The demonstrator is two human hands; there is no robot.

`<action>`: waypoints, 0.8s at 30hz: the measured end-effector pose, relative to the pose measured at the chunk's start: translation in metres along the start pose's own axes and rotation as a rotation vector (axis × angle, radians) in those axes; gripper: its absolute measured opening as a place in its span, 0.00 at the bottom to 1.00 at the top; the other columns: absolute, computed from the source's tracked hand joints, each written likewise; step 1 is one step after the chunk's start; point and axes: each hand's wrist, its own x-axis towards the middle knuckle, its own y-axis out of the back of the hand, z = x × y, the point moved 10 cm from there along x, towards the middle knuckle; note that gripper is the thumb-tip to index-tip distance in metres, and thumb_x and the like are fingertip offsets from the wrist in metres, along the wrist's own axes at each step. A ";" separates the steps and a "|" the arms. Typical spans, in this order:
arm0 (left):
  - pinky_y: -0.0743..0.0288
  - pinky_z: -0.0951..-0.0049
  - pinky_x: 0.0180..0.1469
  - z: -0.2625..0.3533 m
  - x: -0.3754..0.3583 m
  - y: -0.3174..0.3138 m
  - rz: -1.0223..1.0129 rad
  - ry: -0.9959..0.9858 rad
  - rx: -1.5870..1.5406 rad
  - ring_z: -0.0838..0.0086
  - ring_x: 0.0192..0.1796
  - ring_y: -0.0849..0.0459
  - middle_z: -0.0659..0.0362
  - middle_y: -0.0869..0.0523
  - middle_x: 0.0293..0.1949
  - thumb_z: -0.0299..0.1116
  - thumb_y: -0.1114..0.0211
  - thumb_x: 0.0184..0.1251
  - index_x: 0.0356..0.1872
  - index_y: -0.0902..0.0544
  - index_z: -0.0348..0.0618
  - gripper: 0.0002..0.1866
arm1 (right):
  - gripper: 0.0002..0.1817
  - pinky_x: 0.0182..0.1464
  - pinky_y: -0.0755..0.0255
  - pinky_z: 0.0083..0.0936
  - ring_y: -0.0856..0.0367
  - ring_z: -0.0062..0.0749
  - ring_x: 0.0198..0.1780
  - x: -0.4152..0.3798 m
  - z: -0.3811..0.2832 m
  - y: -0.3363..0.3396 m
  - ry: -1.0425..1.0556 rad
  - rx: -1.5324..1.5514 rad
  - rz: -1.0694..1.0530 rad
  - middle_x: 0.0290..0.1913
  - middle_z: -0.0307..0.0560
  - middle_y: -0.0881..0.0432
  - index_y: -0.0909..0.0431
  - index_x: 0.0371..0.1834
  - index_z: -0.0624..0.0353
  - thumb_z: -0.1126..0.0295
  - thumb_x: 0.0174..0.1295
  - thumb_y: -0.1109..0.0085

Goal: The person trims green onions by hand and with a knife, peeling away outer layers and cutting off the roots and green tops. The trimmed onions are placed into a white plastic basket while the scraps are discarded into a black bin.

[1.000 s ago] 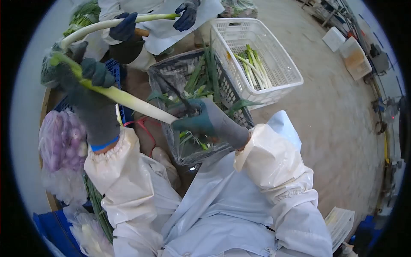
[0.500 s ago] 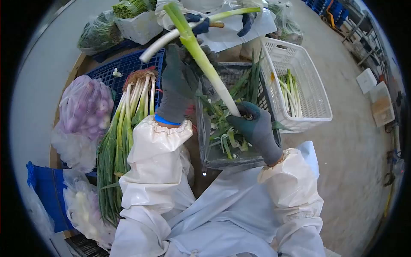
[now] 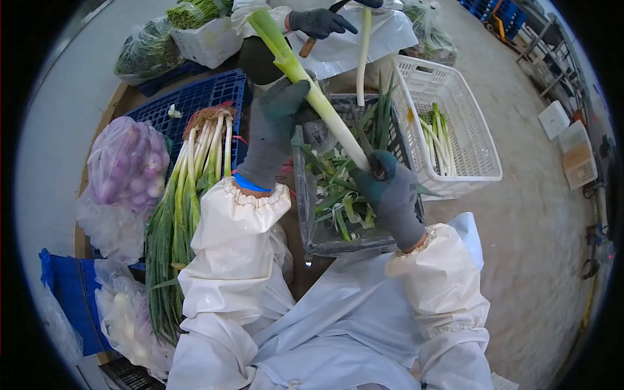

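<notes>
A thick leek (image 3: 323, 109), green at the top and white below, slants across the middle of the view. My left hand (image 3: 281, 107), in a grey-green glove, is closed around its upper half. At the white lower end, my right hand (image 3: 388, 192), gloved alike, is closed with the thumb by the stalk. A dark, narrow blade (image 3: 363, 140), apparently of a small knife, sticks up from the right hand beside the leek; its handle is mostly hidden. Below both hands, a lined black crate (image 3: 316, 246) holds green leaf trimmings (image 3: 341, 188).
Long leeks with roots (image 3: 201, 149) lie at left on a blue pallet (image 3: 159, 107), beside a bag of purple onions (image 3: 127, 162). A white basket (image 3: 478, 140) with trimmed stalks (image 3: 442, 143) stands right. Opposite, a co-worker's gloved hand (image 3: 318, 24) holds a wooden-handled tool.
My left hand has closed around the leek's upper half. The blade by my right hand now shows. The co-worker's stalk has swung from slanting across to hanging upright.
</notes>
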 end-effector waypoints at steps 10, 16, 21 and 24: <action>0.15 0.67 0.41 -0.008 -0.011 0.000 -0.042 0.172 0.109 0.63 0.40 0.12 0.48 0.15 0.37 0.32 0.40 0.67 0.49 0.22 0.27 0.17 | 0.10 0.31 0.27 0.38 0.18 0.46 0.32 -0.001 -0.013 0.015 0.241 -0.296 0.161 0.32 0.49 0.20 0.23 0.38 0.55 0.70 0.53 0.35; 0.15 0.69 0.38 -0.002 -0.014 0.009 0.020 0.248 0.265 0.68 0.35 0.13 0.50 0.15 0.36 0.30 0.39 0.63 0.47 0.20 0.28 0.16 | 0.14 0.29 0.28 0.38 0.19 0.46 0.30 -0.003 -0.024 0.015 0.342 -0.406 0.173 0.32 0.48 0.22 0.23 0.42 0.54 0.71 0.51 0.34; 0.20 0.73 0.31 -0.003 -0.011 0.018 0.041 0.211 0.351 0.73 0.29 0.17 0.55 0.16 0.30 0.29 0.39 0.62 0.45 0.18 0.31 0.13 | 0.15 0.32 0.27 0.37 0.19 0.47 0.31 -0.003 -0.021 0.012 0.339 -0.424 0.160 0.33 0.49 0.19 0.21 0.43 0.56 0.71 0.50 0.34; 0.27 0.77 0.26 0.008 -0.005 0.025 0.092 0.049 0.479 0.77 0.24 0.20 0.58 0.16 0.28 0.28 0.37 0.61 0.42 0.16 0.33 0.11 | 0.14 0.33 0.27 0.34 0.18 0.41 0.31 0.001 -0.019 0.010 0.306 -0.308 0.098 0.31 0.49 0.19 0.20 0.41 0.58 0.70 0.50 0.33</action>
